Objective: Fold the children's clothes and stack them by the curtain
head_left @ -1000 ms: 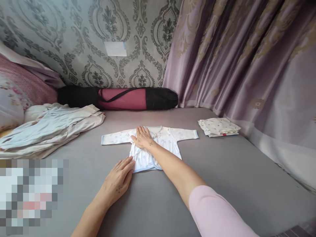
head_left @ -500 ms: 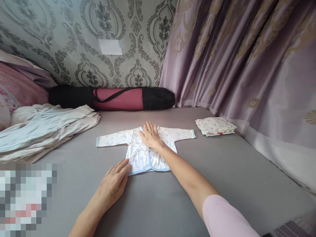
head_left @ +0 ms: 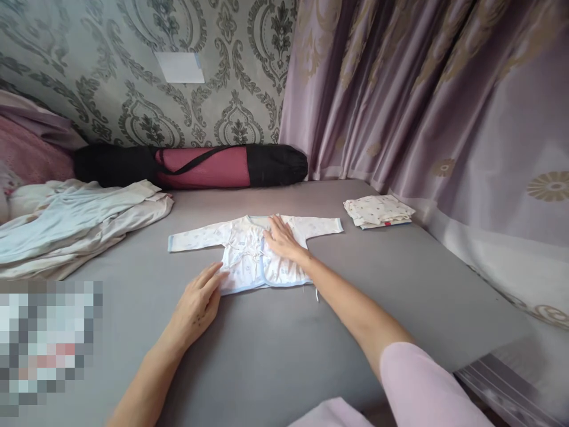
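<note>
A small white baby shirt (head_left: pixel 242 270) with blue trim and tie strings lies spread on the grey bed surface (head_left: pixel 275 344), its sleeves stretched out to both sides. My right hand (head_left: pixel 283 238) rests flat on the upper right of its front, fingers extended, covering part of the chest. At the shirt's lower left corner is my left hand (head_left: pixel 200 302), fingers stretched out and touching the hem edge. A thin tie string hangs out past the hem near my right forearm.
Folded patterned clothes (head_left: pixel 377 210) sit in a stack at the right. Loose pale clothes (head_left: pixel 84 219) are heaped on the left. A black and red rolled bag (head_left: pixel 202 167) lies along the wall, with a purple curtain (head_left: pixel 377 89) hanging to the right.
My right hand has slid from the shirt's neckline toward its right side, uncovering the collar. My left hand stays by the lower left corner. The view has shifted slightly.
</note>
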`<state>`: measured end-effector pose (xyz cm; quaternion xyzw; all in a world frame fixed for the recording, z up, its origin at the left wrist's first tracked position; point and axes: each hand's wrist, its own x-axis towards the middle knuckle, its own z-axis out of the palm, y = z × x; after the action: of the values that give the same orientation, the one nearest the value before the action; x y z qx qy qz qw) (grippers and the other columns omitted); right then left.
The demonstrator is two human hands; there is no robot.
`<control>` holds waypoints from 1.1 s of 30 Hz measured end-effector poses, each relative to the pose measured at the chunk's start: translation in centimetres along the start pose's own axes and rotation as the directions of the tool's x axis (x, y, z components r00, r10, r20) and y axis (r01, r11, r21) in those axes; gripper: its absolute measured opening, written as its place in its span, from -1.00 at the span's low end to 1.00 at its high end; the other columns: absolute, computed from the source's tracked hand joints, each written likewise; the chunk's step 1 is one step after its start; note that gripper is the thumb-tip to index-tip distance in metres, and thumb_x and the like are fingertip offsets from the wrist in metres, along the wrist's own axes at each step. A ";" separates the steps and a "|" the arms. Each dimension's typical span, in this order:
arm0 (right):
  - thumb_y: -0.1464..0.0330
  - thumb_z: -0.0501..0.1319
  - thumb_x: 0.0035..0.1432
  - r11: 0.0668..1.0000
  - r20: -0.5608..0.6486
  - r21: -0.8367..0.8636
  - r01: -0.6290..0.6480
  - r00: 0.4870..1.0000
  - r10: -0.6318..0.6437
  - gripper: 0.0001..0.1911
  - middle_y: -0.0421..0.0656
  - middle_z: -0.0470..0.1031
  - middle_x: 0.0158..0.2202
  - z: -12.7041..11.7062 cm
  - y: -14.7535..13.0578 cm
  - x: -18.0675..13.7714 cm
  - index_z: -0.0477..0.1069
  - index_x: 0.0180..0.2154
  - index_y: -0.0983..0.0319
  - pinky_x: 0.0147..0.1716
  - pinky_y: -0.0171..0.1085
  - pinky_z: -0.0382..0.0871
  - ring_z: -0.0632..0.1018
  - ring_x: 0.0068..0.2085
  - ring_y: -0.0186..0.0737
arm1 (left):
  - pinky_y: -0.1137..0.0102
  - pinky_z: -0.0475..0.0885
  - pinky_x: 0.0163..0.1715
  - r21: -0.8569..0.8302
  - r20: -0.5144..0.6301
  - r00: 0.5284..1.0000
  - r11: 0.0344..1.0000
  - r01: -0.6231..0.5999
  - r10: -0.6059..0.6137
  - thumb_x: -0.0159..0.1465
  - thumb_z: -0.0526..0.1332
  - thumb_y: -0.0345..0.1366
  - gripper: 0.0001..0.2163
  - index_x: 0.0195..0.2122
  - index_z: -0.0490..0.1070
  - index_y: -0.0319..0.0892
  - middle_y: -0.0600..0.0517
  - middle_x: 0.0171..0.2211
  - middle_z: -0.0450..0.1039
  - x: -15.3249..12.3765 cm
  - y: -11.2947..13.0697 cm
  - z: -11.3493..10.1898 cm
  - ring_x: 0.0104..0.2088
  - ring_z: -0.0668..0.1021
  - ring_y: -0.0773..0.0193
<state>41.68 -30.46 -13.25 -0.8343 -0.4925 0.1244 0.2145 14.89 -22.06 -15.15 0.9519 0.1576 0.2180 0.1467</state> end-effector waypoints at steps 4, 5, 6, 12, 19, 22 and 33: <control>0.17 -0.17 0.37 0.989 0.098 -0.145 0.004 0.995 0.010 -0.33 0.08 -0.24 0.42 -0.5 1.6 -4.7 -0.11 0.36 0.40 0.33 -0.03 -0.30 -0.19 0.41 -0.05 | 0.04 0.17 0.25 0.018 0.100 0.994 0.999 -0.041 0.039 0.41 -0.12 -0.26 -0.62 0.18 0.30 -0.09 -0.07 0.26 0.27 0.3 0.9 0.2 0.32 0.21 0.07; 0.16 -0.18 0.37 0.986 0.120 -0.168 0.015 0.993 0.005 -0.33 0.08 -0.25 0.42 -0.4 1.6 -5.8 -0.10 0.36 0.40 0.33 -0.01 -0.32 -0.19 0.41 -0.04 | 0.03 0.16 0.26 0.016 0.154 0.987 0.999 -0.044 0.041 0.42 -0.13 -0.25 -0.61 0.17 0.31 -0.07 -0.05 0.26 0.27 0.3 1.0 0.3 0.31 0.22 0.08; 0.15 -0.20 0.38 0.982 0.134 -0.185 0.028 0.991 -0.004 -0.34 0.07 -0.25 0.42 -0.2 1.6 -6.8 -0.10 0.37 0.38 0.33 0.00 -0.34 -0.20 0.41 -0.04 | 0.02 0.15 0.26 0.015 0.203 0.978 0.999 -0.044 0.040 0.42 -0.14 -0.25 -0.61 0.16 0.34 -0.05 -0.04 0.25 0.28 0.3 1.1 0.3 0.30 0.23 0.08; 0.09 -0.24 0.39 0.971 0.231 -0.175 0.161 0.966 -0.118 -0.33 -0.02 -0.28 0.43 -0.1 -0.3 -11.8 -0.15 0.39 0.27 0.32 0.08 -0.39 -0.23 0.41 -0.03 | 0.01 0.18 0.23 0.036 0.240 0.970 0.998 -0.042 0.032 0.43 -0.15 -0.26 -0.60 0.11 0.40 0.00 -0.02 0.24 0.30 -0.2 0.9 0.4 0.28 0.28 0.09; 0.09 -0.15 0.38 0.946 0.327 -0.147 0.288 0.917 -0.228 -0.35 0.00 -0.20 0.42 -1.2 -2.0 -16.7 -0.05 0.37 0.25 0.30 0.20 -0.25 -0.17 0.40 0.15 | 0.01 0.20 0.19 0.075 0.083 0.990 0.989 -0.124 0.118 0.40 0.04 -0.20 -0.74 -0.06 0.50 -0.04 -0.03 0.05 0.49 0.2 1.7 0.6 0.13 0.44 0.08; 0.15 -0.04 0.36 0.922 0.280 -0.148 0.357 0.909 -0.307 -0.46 0.02 0.03 0.37 -1.7 -2.6 -17.6 0.17 0.27 0.23 0.27 0.14 -0.06 0.04 0.36 0.17 | 0.11 0.28 0.15 0.027 0.086 0.975 0.978 -0.207 0.204 0.40 0.05 -0.23 -0.76 -0.04 0.47 -0.09 -0.04 -0.02 0.52 1.3 3.2 1.0 0.04 0.50 0.15; 0.65 -0.03 0.16 0.902 0.030 -0.182 0.392 0.919 -0.394 -0.55 0.02 0.41 0.05 0.1 -2.8 -13.2 0.33 0.06 0.32 0.07 -0.18 0.29 0.37 0.09 -0.13 | 0.24 0.45 -0.03 -0.075 0.157 0.945 0.957 -0.279 0.288 0.41 -0.02 -0.35 -0.72 -0.04 0.46 -0.15 -0.05 -0.01 0.50 1.6 6.0 1.3 -0.03 0.49 0.16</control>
<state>33.11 -40.77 -12.03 -0.7346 -0.6590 0.0293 0.1588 18.30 -27.16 -13.62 0.9753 0.0008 0.1608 0.1512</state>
